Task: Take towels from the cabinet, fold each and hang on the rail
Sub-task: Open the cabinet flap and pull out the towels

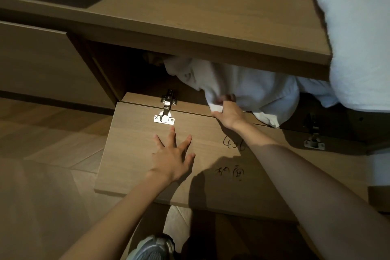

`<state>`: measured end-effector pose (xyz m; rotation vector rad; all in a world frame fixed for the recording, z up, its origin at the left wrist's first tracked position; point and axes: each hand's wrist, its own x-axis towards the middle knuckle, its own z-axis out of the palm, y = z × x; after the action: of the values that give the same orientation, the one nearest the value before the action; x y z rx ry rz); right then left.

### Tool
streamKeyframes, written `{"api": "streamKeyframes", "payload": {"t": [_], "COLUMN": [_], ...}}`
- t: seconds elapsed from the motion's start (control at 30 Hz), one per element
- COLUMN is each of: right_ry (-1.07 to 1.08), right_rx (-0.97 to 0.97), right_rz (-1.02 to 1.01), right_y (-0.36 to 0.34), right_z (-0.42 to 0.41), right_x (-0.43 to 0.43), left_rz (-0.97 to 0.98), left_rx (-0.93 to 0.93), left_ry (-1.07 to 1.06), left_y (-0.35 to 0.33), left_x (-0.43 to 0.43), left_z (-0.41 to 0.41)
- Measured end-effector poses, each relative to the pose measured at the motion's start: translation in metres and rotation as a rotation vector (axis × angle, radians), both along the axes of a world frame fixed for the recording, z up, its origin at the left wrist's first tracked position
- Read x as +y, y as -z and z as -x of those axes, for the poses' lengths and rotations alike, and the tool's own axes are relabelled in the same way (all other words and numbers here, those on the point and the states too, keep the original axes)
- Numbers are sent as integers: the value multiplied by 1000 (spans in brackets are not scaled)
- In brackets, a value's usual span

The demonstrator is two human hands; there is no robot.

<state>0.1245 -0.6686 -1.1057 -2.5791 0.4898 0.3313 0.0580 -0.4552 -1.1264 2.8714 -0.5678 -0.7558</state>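
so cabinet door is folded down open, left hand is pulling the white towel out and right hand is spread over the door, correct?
Hands are swapped. In the head view the right hand grips the white towel at the cabinet opening, and the left hand is spread open over the folded-down cabinet door. The rest is right.

Two hinges (165, 110), two hands (172, 158).

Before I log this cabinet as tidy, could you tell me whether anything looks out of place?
Yes: the white towel is crumpled, spilling over the cabinet's front edge where the right hand grips it. The open door has handwriting scrawled on its inner face.
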Motion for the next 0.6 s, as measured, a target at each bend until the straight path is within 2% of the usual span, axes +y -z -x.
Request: {"api": "streamKeyframes", "payload": {"t": [0.1,0.2,0.33,0.43,0.53,0.6], "right_ry": [-93,-179,-308,-288,-269,-292], "right_rx": [-42,-176,-376,-405,-441,-470], "right_rz": [116,236,263,219,123,89], "right_y": [-8,-29,-78,-124,-167,-192], "right_z": [9,33,80,108,124,129], "right_x": [2,2,4,-2,-13,-17], "left_rz": [20,20,188,328,584,690], "left_rx": [32,55,18,-96,-245,-362], "left_ry": [6,34,-53,-64,-94,-42], "left_y": [-1,-6,-11,-34,-78,-106], "left_x": [2,3,18,23,5,-11], "left_z": [-3,-7,-10,-2,2,-2]}}
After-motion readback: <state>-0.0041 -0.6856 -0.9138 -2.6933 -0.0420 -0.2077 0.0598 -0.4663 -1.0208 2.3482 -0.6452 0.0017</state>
